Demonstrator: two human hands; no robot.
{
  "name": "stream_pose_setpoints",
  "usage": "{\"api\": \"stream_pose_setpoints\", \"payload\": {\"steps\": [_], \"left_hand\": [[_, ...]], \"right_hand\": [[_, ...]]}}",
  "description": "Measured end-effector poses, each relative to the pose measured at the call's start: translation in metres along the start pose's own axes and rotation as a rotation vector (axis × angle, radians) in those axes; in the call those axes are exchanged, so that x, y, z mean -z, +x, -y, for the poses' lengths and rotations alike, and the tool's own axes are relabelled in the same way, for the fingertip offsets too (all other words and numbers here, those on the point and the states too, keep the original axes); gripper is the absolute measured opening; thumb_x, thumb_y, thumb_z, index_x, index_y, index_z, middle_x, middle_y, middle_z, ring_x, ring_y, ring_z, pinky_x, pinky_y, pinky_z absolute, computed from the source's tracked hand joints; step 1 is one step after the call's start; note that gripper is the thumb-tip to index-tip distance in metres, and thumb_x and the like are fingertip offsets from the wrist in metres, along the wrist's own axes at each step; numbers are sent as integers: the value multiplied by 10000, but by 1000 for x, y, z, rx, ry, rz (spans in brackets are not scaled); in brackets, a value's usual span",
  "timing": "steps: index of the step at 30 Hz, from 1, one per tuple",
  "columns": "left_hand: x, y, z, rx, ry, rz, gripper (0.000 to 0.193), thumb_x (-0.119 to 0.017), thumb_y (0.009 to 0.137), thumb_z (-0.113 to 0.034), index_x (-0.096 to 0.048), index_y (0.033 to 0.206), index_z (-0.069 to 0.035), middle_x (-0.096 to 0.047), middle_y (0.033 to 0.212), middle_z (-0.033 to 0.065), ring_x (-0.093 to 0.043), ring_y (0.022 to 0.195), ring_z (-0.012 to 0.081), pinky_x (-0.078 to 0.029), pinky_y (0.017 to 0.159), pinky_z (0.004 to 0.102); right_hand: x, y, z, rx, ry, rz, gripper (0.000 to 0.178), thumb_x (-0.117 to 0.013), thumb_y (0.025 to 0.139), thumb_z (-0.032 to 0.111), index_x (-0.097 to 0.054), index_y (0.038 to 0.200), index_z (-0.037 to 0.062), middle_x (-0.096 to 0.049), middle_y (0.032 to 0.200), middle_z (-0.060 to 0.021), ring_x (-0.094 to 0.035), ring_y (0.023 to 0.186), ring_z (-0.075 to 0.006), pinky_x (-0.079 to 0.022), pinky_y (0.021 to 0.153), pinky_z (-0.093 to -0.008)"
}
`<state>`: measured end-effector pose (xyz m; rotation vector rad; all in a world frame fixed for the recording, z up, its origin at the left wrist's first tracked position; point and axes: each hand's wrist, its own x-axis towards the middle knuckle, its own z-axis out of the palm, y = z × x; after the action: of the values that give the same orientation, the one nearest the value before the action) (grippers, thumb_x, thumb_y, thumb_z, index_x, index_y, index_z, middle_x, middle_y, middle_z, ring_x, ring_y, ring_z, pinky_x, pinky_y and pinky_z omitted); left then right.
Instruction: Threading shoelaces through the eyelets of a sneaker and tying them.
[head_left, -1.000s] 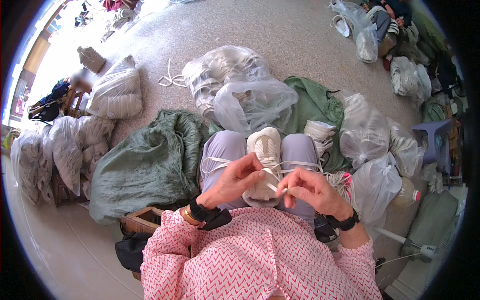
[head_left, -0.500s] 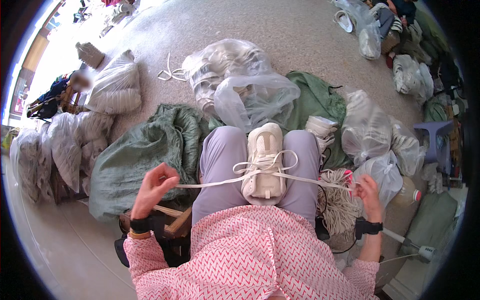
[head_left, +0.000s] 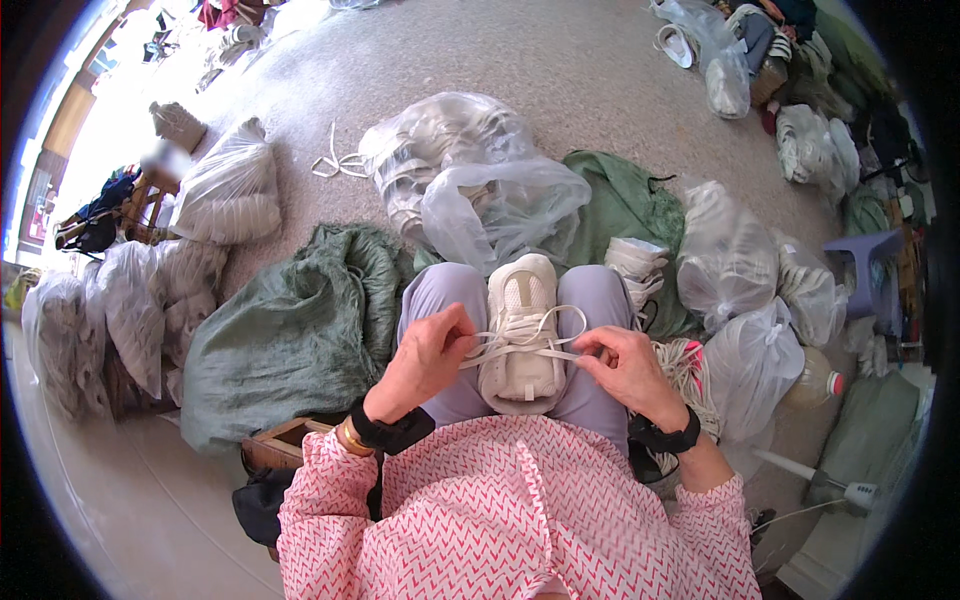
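A cream sneaker rests between my thighs, toe pointing away from me, heel toward my body. White shoelaces cross over its tongue, with a loop on either side. At the shoe's left, my left hand is closed, its fingers pinching the lace. My right hand is on the other side, thumb and fingers pinched on the lace there. Both hands are close to the shoe, above my lilac trousers.
Ahead lies a clear plastic bag of shoes. A green sack slumps at left. To the right are a bundle of laces, more bagged shoes, a plastic jug and a purple stool.
Both hands have come inward from far out at either side to near the shoe. The laces, stretched wide before, now run only a short way to my fingers.
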<state>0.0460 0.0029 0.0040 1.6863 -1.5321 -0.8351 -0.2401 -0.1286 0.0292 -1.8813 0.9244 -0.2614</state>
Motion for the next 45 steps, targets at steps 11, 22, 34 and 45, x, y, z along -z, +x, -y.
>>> {"api": "stream_pose_setpoints", "payload": {"steps": [11, 22, 34, 45], "left_hand": [[23, 21, -6, 355, -930, 517, 198, -707, 1006, -158, -532, 960, -78, -599, 1090, 21, -528, 1024, 100, -402, 939, 269], [-19, 21, 2, 34, -334, 233, 245, -763, 857, -91, -565, 989, -36, -531, 1053, 73, -553, 989, 200, -481, 885, 328], [-23, 6, -10, 186, -335, 135, 181, -766, 894, -103, -617, 934, -9, -629, 823, 33, -585, 721, 117, -496, 652, 292], [-23, 3, -7, 293, -458, 157, 167, -761, 905, -104, -630, 913, -3, -630, 748, 10, -571, 670, 74, -468, 595, 282]], "right_hand": [[22, -13, -9, -152, 158, 203, 109, -719, 929, 82, -690, 904, -21, -636, 749, -11, -568, 619, -69, -459, 569, -267], [79, -83, -75, -433, 276, 201, 69, -690, 970, 62, -691, 927, 7, -629, 751, 38, -579, 631, -36, -481, 577, -212], [13, 11, 0, 231, -148, -40, 259, -735, 860, 1, -711, 1115, 37, -682, 1085, -105, -682, 772, -199, -549, 662, -311], [-2, 29, 23, 525, -515, 127, 135, -653, 863, -3, -584, 979, 2, -619, 914, -152, -676, 820, -348, -555, 681, -439]]}}
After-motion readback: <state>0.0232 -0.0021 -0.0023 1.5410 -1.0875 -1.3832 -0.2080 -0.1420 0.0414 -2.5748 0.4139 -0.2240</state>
